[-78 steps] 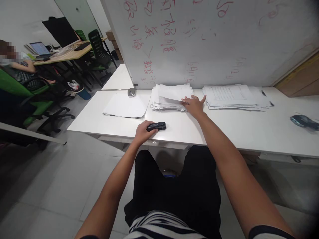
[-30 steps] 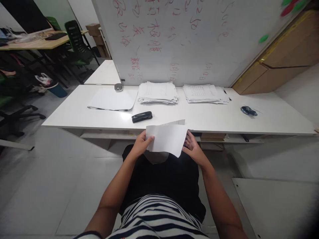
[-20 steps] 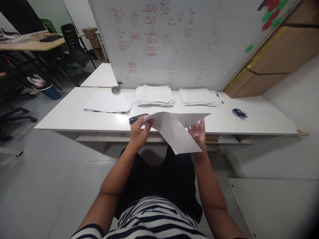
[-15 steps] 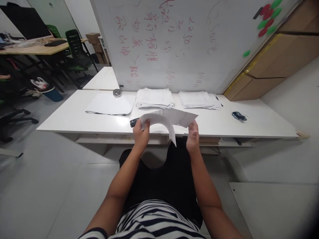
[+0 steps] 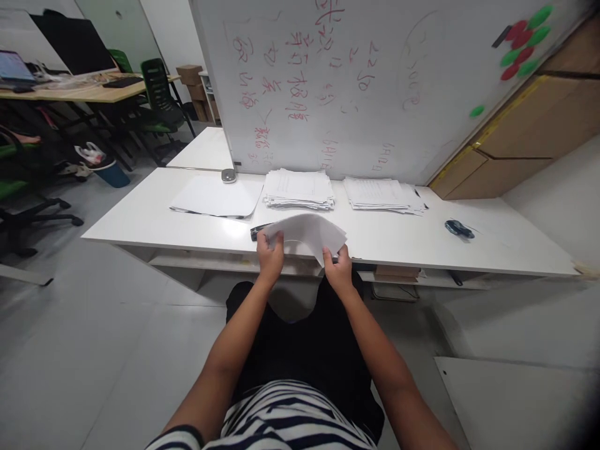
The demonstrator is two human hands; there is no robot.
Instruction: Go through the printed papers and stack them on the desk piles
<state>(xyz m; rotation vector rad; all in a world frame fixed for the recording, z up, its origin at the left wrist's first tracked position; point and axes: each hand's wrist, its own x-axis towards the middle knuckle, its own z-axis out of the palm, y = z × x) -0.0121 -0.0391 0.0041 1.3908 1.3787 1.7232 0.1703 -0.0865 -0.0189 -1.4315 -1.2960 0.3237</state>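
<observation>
Both hands hold a few white paper sheets above the desk's front edge, and the sheets arch upward in the middle. My left hand pinches their left end, thumb on the near side. At the lower right corner, my right hand is closed on the paper. Just behind the left end of the sheets lies a black object, partly covered, perhaps a stapler. Farther back sit a thick stack of printed papers and a second printed stack to its right.
On the white desk, blank-looking sheets lie at left with a computer mouse behind. A dark tool, kind unclear, rests at right. A whiteboard stands along the back, cardboard boxes at its right.
My right hand has moved left and slightly down, closer to my left hand. The loose hanging sheet now lies together with the others in one arch. The view has shifted slightly.
</observation>
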